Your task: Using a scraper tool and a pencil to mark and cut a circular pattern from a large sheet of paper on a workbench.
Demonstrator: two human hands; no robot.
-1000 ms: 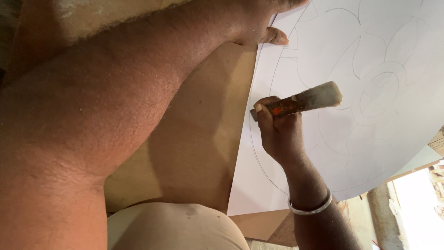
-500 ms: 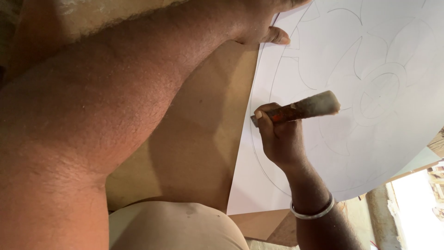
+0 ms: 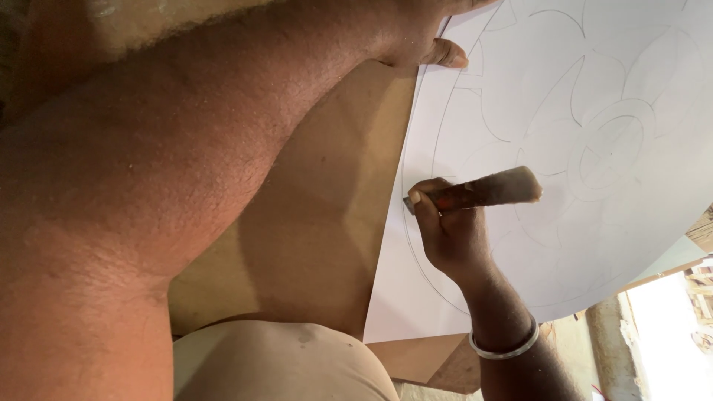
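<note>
A brown wooden board (image 3: 319, 245) fills the middle; bright daylight glares at the lower right corner (image 3: 668, 327)

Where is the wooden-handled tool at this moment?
In the head view, the wooden-handled tool is right of centre, gripped in the right hand, its metal tip touching the white paper near the outer drawn curve.

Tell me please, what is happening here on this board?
A person works on a white sheet of paper with a drawn flower-like pattern, which lies on a brown board. The right hand grips a wooden-handled tool, its metal tip on a curved outer line near the sheet's left edge. The left hand, mostly out of view, presses on the paper's top edge. A metal bangle sits on the right wrist.
</note>
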